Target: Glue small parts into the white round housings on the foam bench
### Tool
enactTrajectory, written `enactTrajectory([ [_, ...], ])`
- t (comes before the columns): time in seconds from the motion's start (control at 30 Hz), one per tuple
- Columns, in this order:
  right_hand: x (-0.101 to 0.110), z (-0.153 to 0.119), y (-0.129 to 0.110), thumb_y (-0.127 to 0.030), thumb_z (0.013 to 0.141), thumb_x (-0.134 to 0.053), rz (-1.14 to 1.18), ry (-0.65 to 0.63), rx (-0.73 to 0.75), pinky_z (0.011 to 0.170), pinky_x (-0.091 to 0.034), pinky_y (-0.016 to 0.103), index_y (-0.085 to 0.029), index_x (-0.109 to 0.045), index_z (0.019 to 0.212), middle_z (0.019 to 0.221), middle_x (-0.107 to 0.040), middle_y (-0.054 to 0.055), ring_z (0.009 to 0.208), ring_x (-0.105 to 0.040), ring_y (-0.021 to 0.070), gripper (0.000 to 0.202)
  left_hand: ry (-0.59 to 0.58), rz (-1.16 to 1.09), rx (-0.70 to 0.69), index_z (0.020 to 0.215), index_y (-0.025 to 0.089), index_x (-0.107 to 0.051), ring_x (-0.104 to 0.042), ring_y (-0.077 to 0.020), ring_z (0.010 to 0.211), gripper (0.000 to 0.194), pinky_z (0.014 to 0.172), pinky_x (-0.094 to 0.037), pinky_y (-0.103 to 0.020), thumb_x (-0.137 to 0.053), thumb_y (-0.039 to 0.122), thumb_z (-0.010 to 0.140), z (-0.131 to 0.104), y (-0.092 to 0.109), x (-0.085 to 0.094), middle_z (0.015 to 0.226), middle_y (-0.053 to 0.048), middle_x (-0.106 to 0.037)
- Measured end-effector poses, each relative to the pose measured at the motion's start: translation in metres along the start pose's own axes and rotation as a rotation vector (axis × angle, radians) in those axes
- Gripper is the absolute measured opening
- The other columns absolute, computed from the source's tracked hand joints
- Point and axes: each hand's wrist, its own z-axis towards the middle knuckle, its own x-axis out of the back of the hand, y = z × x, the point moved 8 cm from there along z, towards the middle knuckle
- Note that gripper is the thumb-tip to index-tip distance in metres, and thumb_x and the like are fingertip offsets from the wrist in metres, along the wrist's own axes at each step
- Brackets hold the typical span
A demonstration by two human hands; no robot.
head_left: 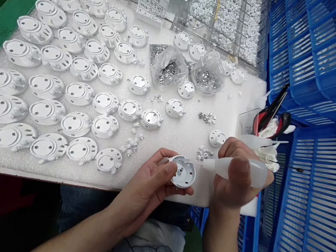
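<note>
My left hand (pixel 156 178) holds a round white plastic housing (pixel 184 180) by its edge, with its hollow inner side facing up. Slots and a small central post show inside it. Wrapped round a translucent squeeze bottle (pixel 250 172) is my right hand (pixel 231 185), holding the bottle nearly level. Its thin nozzle points left and reaches the upper rim of the housing; whether it touches cannot be made out. Similar white housings (pixel 108 160) lie face down in rows on the white foam sheet (pixel 159 141). Small white pieces (pixel 204 153) lie in a pile just beyond my hands.
Two clear plastic bags (pixel 169 70) hold small metal parts, with loose ones nearby. Behind stand clear trays (pixel 229 22) of white pieces and a paper label (pixel 152 5). At right are scissors (pixel 273 111), another bottle (pixel 255 141) and blue crates (pixel 317 197).
</note>
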Motion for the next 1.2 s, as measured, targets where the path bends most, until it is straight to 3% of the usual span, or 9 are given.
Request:
enactTrajectory([
  [0.2,0.0,0.0,0.001,-0.039,0.098,-0.067,0.01,0.011,-0.108,0.05,-0.019,0.033,-0.022,-0.034,0.052,0.052,-0.027,-0.006,0.047,-0.028,0.0101,0.06,0.007,0.003,0.005,0.091,0.018,-0.064,-0.07,-0.01,0.066,0.049,0.068,-0.061,-0.02,-0.101,0.042,0.069,0.0,0.001,0.0,0.077,0.003,-0.074],
  [0.4,0.011,0.008,0.019,-0.06,0.096,-0.064,0.231,0.137,-0.284,0.04,-0.021,0.028,-0.023,-0.038,0.059,0.057,-0.028,-0.007,0.043,-0.026,0.0075,0.059,0.005,0.011,0.009,0.092,0.019,-0.063,-0.071,-0.0101,0.065,0.05,0.068,-0.058,-0.02,-0.1,0.044,0.07,-0.001,-0.001,0.001,0.076,0.004,-0.073],
  [0.5,0.015,0.002,0.039,-0.071,0.091,-0.065,0.226,0.122,-0.493,0.04,-0.025,0.027,-0.023,-0.05,0.07,0.064,-0.039,-0.006,0.045,-0.033,0.0076,0.054,0.005,0.008,0.01,0.093,0.018,-0.063,-0.072,-0.0102,0.065,0.05,0.068,-0.058,-0.019,-0.1,0.043,0.07,-0.001,-0.002,0.002,0.076,0.005,-0.073],
  [0.6,0.016,-0.006,0.048,-0.071,0.082,-0.074,0.14,0.069,-0.582,0.051,-0.042,0.027,-0.023,-0.069,0.088,0.076,-0.06,-0.001,0.061,-0.054,0.0128,0.048,0.007,0.011,0.009,0.093,0.018,-0.063,-0.073,-0.0106,0.065,0.05,0.068,-0.059,-0.019,-0.1,0.044,0.07,-0.001,-0.001,0.002,0.076,0.004,-0.073],
  [0.73,0.006,-0.008,0.039,-0.05,0.086,-0.081,-0.165,-0.068,-0.477,0.083,-0.056,0.037,-0.026,-0.077,0.106,0.108,-0.077,0.005,0.099,-0.07,0.0223,0.031,0.008,0.018,0.006,0.091,0.018,-0.065,-0.07,-0.0108,0.066,0.048,0.068,-0.059,-0.02,-0.1,0.044,0.071,-0.002,0.001,0.002,0.077,0.003,-0.073],
  [0.87,-0.005,-0.003,0.03,-0.037,0.085,-0.082,-0.508,-0.113,-0.331,0.081,-0.06,0.036,-0.026,-0.075,0.105,0.109,-0.076,0.005,0.096,-0.07,0.0209,0.024,-0.013,0.004,-0.025,0.091,0.018,-0.068,-0.067,-0.0106,0.067,0.044,0.067,-0.059,-0.019,-0.099,0.043,0.073,0.0,0.0,0.005,0.077,0.002,-0.072],
  [1.1,-0.022,0.0,0.025,-0.035,0.088,-0.081,-0.627,-0.275,-0.227,0.085,-0.063,0.039,-0.025,-0.071,0.114,0.114,-0.076,0.007,0.105,-0.073,0.023,0.029,-0.037,-0.002,-0.031,0.095,0.019,-0.069,-0.066,-0.0125,0.069,0.042,0.07,-0.061,-0.024,-0.096,0.044,0.076,0.002,-0.003,0.008,0.08,0.001,-0.071],
  [1.17,-0.009,0.006,0.007,-0.032,0.087,-0.082,-0.616,-0.185,-0.153,0.075,-0.06,0.037,-0.025,-0.071,0.118,0.112,-0.078,0.005,0.1,-0.074,0.0229,0.034,-0.021,0.003,-0.022,0.093,0.018,-0.069,-0.065,-0.0122,0.07,0.042,0.07,-0.061,-0.023,-0.098,0.043,0.074,0.001,-0.001,0.007,0.08,0.001,-0.071],
  [1.2,0.007,0.01,-0.006,-0.03,0.087,-0.082,-0.621,-0.041,-0.09,0.067,-0.056,0.035,-0.025,-0.073,0.116,0.106,-0.079,0.004,0.09,-0.074,0.0215,0.031,-0.013,0.002,-0.018,0.092,0.018,-0.069,-0.065,-0.0119,0.07,0.042,0.069,-0.061,-0.022,-0.098,0.042,0.073,0.0,-0.001,0.007,0.08,0.001,-0.07],
])
